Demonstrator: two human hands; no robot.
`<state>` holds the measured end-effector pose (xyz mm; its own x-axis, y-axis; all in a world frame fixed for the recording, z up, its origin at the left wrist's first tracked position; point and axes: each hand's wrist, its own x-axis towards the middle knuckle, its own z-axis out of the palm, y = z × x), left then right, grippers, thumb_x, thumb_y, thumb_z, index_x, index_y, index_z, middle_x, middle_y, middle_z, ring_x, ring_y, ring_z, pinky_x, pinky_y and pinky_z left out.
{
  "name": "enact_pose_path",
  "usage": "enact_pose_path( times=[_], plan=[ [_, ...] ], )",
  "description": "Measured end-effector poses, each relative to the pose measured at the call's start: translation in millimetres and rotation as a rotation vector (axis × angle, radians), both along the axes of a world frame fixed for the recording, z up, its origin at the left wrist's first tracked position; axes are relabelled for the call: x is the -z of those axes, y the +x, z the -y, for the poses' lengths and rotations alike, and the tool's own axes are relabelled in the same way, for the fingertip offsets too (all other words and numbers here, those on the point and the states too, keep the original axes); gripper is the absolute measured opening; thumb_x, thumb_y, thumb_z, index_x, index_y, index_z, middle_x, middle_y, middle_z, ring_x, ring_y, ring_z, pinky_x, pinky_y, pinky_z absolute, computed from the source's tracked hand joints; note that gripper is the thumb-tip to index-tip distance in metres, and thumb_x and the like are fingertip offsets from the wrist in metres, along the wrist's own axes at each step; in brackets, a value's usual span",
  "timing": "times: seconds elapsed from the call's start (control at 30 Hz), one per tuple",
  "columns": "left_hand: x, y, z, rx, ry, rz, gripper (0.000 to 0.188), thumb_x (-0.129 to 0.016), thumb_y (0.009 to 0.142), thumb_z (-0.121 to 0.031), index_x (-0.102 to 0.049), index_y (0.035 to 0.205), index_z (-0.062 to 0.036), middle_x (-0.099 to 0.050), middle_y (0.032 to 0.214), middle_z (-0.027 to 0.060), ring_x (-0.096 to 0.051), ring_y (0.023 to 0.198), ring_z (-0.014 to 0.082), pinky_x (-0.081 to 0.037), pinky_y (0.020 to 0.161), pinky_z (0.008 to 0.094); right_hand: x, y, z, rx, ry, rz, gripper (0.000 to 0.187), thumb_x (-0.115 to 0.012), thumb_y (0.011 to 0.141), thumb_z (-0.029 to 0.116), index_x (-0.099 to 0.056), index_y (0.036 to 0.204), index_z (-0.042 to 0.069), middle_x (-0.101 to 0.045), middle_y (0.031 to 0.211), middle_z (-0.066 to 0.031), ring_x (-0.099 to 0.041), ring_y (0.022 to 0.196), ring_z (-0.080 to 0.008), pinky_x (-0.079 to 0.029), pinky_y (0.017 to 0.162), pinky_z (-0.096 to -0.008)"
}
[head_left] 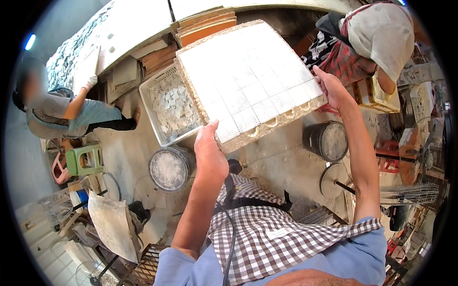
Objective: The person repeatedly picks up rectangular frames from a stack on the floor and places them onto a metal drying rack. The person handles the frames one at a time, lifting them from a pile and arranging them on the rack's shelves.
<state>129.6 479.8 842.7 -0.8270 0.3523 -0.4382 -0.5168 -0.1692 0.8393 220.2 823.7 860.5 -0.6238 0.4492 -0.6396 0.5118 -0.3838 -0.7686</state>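
Both my hands hold up a large square board (253, 78) with rough, crusted tan edges. Its white top is crossed by fine mesh-like grid lines, and the near side slopes down to the left. My left hand (210, 153) grips the near left corner, thumb on the upper edge. At the right corner, my right hand (333, 89) has its thumb up along the edge. The fingers of both hands are partly hidden beneath the board. To the left of it, partly covered, stands a white plastic crate (153, 121) of loose pale tile pieces (175, 102).
Two dark buckets (169, 168) (334, 140) stand on the floor either side of me. One co-worker (52, 109) is at the left by a white table (143, 19); another (372, 35) bends at the upper right. A green stool (85, 159) and a fan (334, 180) are nearby.
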Motion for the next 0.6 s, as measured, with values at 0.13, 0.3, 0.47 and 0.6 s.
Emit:
enact_pose_path(
  times=[0.13, 0.3, 0.47, 0.6],
  plan=[
    [-10, 2, -9, -0.090, 0.001, 0.220, 0.031, -0.050, 0.089, -0.023, -0.053, 0.108, 0.0004, -0.055, 0.109, 0.0103, -0.051, 0.099, 0.0211, -0.039, 0.087, 0.0315, 16, -5, 2, 0.198, 0.045, -0.068, 0.050, -0.047, 0.092, 0.042, -0.062, 0.094, -0.006, -0.065, 0.089, -0.0129, -0.061, 0.078, -0.0181, -0.047, 0.074, -0.0278],
    [-51, 13, -28, -0.212, -0.120, 0.245, 0.034, -0.051, 0.087, -0.030, -0.052, 0.108, -0.0031, -0.052, 0.105, 0.0089, -0.045, 0.098, 0.0202, -0.034, 0.088, 0.0301, 20, 12, 2, 0.254, 0.146, -0.145, 0.054, -0.046, 0.092, 0.043, -0.063, 0.097, -0.008, -0.067, 0.088, -0.0117, -0.063, 0.076, -0.0161, -0.047, 0.072, -0.0260],
    [-43, 22, -8, 0.051, -0.360, -0.398, 0.039, -0.051, 0.088, -0.024, -0.050, 0.116, 0.0032, -0.052, 0.111, 0.0137, -0.049, 0.103, 0.0232, -0.036, 0.090, 0.0327, -2, 48, 30, 0.421, 0.243, -0.181, 0.056, -0.048, 0.091, 0.044, -0.062, 0.102, -0.009, -0.066, 0.094, -0.0124, -0.061, 0.082, -0.0166, -0.045, 0.077, -0.0259],
    [-54, 47, 9, 0.218, -0.352, -0.623, 0.035, -0.047, 0.089, -0.026, -0.052, 0.108, 0.0032, -0.052, 0.101, 0.0123, -0.049, 0.095, 0.0216, -0.037, 0.086, 0.0315, -2, 122, 84, 0.688, 0.232, -0.208, 0.055, -0.052, 0.090, 0.043, -0.057, 0.108, -0.010, -0.062, 0.106, -0.0158, -0.058, 0.094, -0.0190, -0.042, 0.085, -0.0280]
  ],
)
